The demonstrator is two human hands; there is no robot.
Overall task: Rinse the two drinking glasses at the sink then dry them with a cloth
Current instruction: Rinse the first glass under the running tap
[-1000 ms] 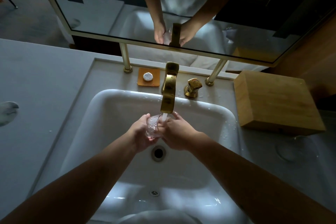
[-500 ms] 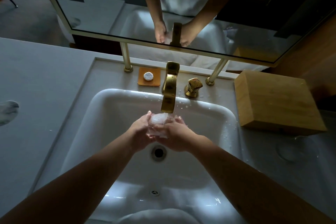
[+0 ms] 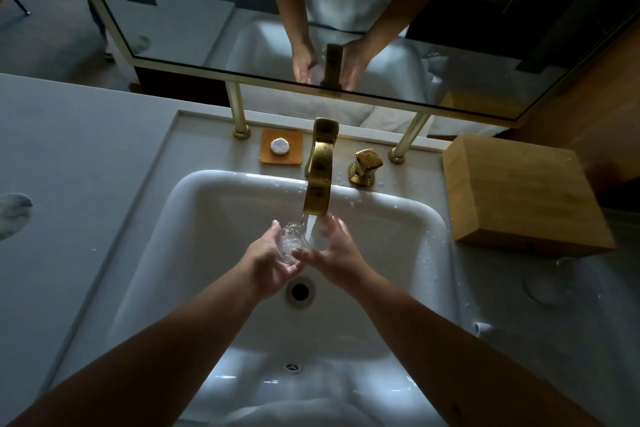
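Just above the middle of the frame, a clear, rounded drinking glass (image 3: 301, 237) sits between two bare hands, right under the spout of the tall brass faucet (image 3: 319, 170). A stream of water (image 3: 309, 226) runs from the spout onto the glass, and the glass looks tipped on its side, though its outline is hard to follow through the water and glare.

The left hand (image 3: 268, 262) cups the glass from below and from the left, palm up, fingers curled around its side. The right hand (image 3: 334, 253) grips it from the right, thumb reaching across toward the left hand and fingers wrapped behind it. Both bare forearms come up from the bottom corners of the frame and meet over the white, rectangular ceramic sink basin (image 3: 214, 218), just above the round drain hole (image 3: 300, 291).

Right of the faucet stands a small brass tap handle (image 3: 366, 166), with water drops scattered on the grey countertop (image 3: 69, 184) around it. Left of the faucet lies an orange square soap dish (image 3: 281, 151) holding a small round white soap (image 3: 280, 146). At the right of the frame sits a light wooden box (image 3: 519, 194). In front of it, at the lower right, a second clear glass (image 3: 550, 282) seems to stand on the wet counter, only faintly visible.

Across the top of the frame hangs a brass-framed mirror (image 3: 450, 45), and it reflects the hands and the faucet.
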